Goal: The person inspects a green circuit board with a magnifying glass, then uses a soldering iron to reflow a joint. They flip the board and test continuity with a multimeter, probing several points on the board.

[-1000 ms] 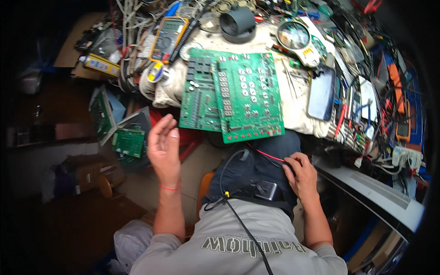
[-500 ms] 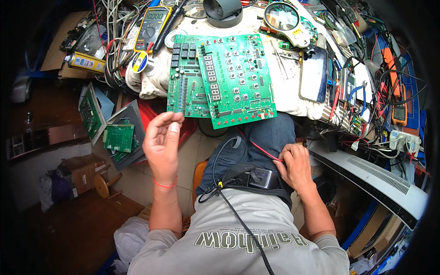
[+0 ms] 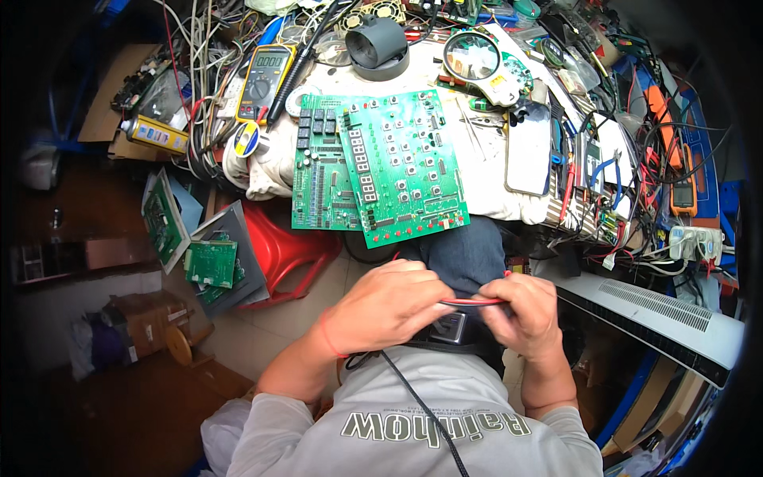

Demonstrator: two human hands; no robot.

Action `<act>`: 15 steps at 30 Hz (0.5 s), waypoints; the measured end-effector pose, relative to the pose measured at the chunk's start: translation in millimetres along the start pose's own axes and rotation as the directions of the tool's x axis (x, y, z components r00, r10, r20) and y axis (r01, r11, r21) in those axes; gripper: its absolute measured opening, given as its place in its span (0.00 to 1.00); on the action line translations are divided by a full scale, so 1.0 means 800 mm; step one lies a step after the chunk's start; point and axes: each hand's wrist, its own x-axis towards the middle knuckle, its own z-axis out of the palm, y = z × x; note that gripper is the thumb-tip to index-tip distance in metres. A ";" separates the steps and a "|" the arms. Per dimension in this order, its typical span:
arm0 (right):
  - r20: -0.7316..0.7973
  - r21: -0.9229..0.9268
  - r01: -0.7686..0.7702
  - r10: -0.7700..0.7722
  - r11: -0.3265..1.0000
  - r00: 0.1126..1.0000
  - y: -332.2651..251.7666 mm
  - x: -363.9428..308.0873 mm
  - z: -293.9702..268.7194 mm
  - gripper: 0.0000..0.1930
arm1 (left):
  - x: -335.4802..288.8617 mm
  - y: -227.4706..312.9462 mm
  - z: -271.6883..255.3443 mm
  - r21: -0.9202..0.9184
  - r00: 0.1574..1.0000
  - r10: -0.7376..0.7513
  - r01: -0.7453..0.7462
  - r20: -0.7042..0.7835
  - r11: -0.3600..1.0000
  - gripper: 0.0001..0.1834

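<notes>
My left hand (image 3: 389, 306) and my right hand (image 3: 524, 316) are both closed on a red and dark wire (image 3: 474, 301). A short stretch of it runs between them over my lap. Just beyond, a green circuit board (image 3: 413, 163) with push buttons and a column of digit displays overhangs the table's near edge. It overlaps a second green board (image 3: 318, 187), which carries black relays and lies to its left. The wire's ends are hidden by my hands and body.
On the table stand a yellow multimeter (image 3: 265, 79), a solder spool (image 3: 247, 140), a grey round holder (image 3: 377, 49), a magnifier (image 3: 474, 57) and a phone (image 3: 528, 151). Tangled cables lie at both sides. A red stool (image 3: 290, 266) holding boards is at the left, a long white unit (image 3: 644, 314) at the right.
My left hand has come down and right from beside the boards and closed on the wire. The right hand has lifted its part of the wire slightly. The view has shifted.
</notes>
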 end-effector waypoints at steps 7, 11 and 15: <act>-0.161 -0.271 -0.097 0.054 0.958 0.985 0.027 -0.010 -0.023 0.12 | -0.050 -0.002 -0.044 -0.161 0.996 -0.070 0.078 0.054 0.984 0.06; -0.303 -0.282 -0.050 -0.039 0.958 0.952 0.035 -0.002 -0.018 0.09 | -0.064 0.004 -0.050 -0.182 0.993 -0.078 0.094 0.090 0.979 0.06; -0.401 -0.214 -0.048 -0.044 0.976 0.915 0.032 0.021 -0.013 0.21 | -0.069 0.008 -0.059 -0.120 0.982 -0.055 0.077 0.179 0.990 0.09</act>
